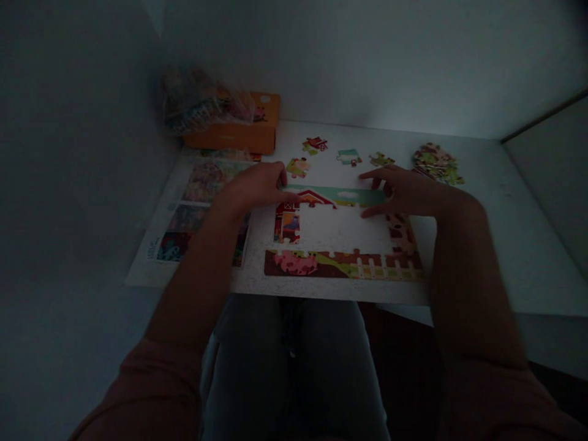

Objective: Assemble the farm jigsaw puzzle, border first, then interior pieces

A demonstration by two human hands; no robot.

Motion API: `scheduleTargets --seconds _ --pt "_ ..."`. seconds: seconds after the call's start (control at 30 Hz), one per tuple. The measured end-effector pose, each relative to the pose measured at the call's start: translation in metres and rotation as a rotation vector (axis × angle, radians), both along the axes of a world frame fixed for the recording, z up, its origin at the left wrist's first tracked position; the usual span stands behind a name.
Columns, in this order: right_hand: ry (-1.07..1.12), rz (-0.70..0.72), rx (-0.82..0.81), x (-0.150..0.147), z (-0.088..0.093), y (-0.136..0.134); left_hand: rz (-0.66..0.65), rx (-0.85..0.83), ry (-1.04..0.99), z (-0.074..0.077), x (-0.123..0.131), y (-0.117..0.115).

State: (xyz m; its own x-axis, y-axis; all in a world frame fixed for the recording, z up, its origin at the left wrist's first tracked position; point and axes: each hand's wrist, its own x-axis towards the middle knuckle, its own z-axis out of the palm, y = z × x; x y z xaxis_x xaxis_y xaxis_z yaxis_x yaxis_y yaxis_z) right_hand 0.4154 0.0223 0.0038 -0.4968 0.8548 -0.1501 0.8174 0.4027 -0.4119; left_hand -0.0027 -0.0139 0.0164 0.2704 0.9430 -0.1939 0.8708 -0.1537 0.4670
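At the near edge of the view, two dark reddish sleeves [158, 370] are seen, with bare forearms reached forward past trousered legs [331, 361] to a white tabletop [340, 290]. On it, directly in front of the legs, the puzzle [303, 268] is laid flat as a rectangular border, with bare tabletop enclosed. A barn is shown at its left, a pink pig and a white fence along its near strip. The left grip [260, 185] is set at the far left corner, thumb over the far strip; whether anything is clamped cannot be told. The right grip [404, 191] is held at the same strip farther right, thumb and forefinger spread apart. Beyond the puzzle, four loose pieces [349, 157] are scattered, with a pile [435, 160] to their right. At left, a printed sheet [186, 217] is partly covered by the left forearm; behind it, an orange box [250, 139] is topped by a plastic bag [197, 107].
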Motion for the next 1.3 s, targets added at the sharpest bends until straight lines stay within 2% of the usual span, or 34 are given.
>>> scheduleTargets --seconds 0.23,0.53,0.7,0.83,1.03,1.3 --pt "0.033 -0.031 -0.041 -0.007 -0.005 0.007 0.017 0.05 -0.02 -0.01 -0.012 0.007" --pt "0.143 0.014 0.031 -0.011 -0.018 0.013 0.04 0.085 -0.027 -0.012 -0.02 0.013" --pt "0.188 0.005 0.071 -0.014 -0.02 0.014 0.075 0.265 -0.104 -0.019 -0.004 0.016" --pt "0.211 0.018 0.135 -0.018 -0.023 0.015 0.034 0.379 0.032 -0.025 0.015 0.014" --pt "0.222 0.063 0.208 -0.025 -0.034 0.02 -0.052 0.372 0.184 -0.032 0.027 0.014" --pt "0.22 0.053 0.221 -0.031 -0.035 0.015 0.067 0.283 0.102 -0.029 0.033 0.017"
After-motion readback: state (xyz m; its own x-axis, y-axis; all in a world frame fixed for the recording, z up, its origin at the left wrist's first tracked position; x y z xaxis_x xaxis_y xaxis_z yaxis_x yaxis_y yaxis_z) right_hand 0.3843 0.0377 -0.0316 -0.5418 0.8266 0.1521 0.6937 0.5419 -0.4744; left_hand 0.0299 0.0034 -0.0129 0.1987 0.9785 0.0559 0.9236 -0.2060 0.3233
